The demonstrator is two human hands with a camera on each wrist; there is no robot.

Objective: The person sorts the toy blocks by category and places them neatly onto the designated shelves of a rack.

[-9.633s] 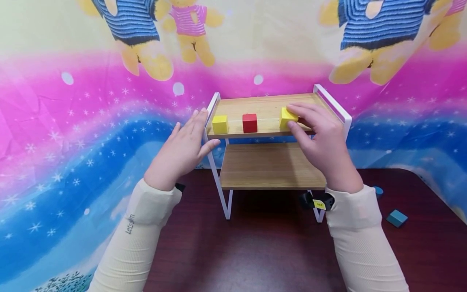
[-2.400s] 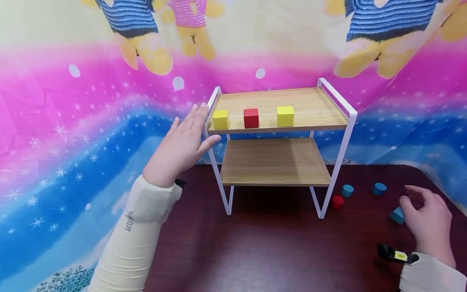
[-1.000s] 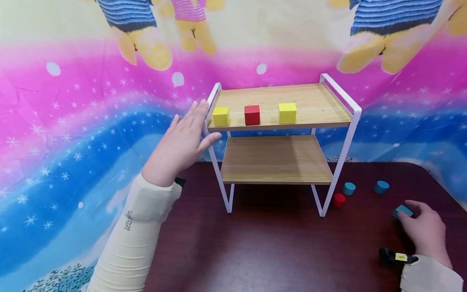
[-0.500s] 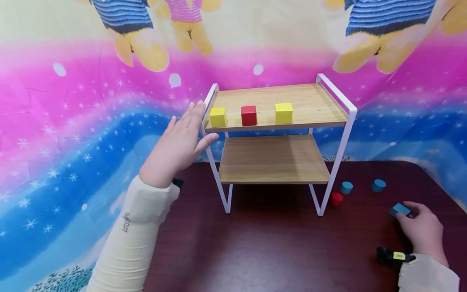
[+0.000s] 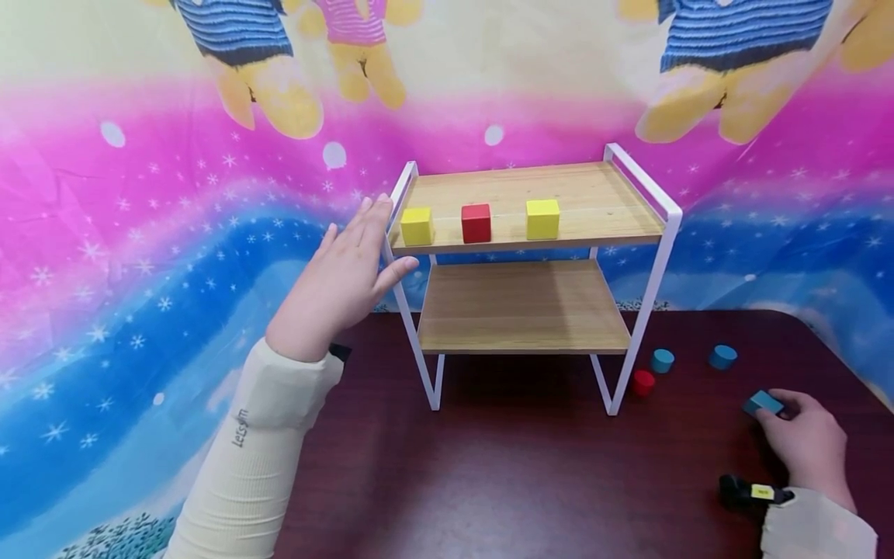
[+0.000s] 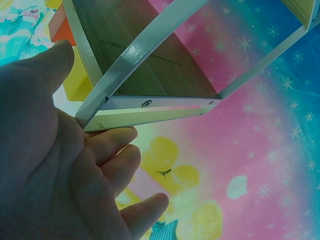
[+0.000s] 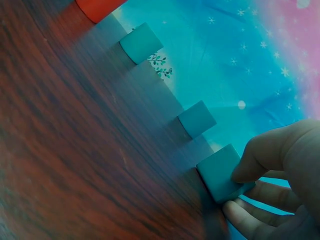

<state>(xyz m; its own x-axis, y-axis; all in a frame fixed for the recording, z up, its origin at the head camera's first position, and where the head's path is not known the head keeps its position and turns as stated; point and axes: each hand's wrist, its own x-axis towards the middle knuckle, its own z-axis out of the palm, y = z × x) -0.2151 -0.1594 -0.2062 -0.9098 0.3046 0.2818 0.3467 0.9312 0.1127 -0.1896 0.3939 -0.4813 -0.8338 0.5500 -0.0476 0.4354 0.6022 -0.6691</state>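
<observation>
Pinched in the right hand (image 5: 809, 436), a teal block (image 5: 763, 402) sat at right; the left hand (image 5: 334, 281), thumb spread, lay at the left of the rack (image 5: 524, 307).

The left hand (image 6: 65, 150) touches the white metal frame (image 6: 137, 53) of a wooden shelf (image 6: 167, 70). A yellow block (image 6: 77, 82) shows beyond.

Behind left fingers (image 5: 373, 227): cream ribbed sleeve (image 5: 233, 489), dark lettering (image 5: 240, 428) | behind right fingers (image 5: 795, 398): cream cuff (image 5: 817, 524), black wrist piece (image 5: 733, 491), yellow label (image 5: 762, 491)
</observation>
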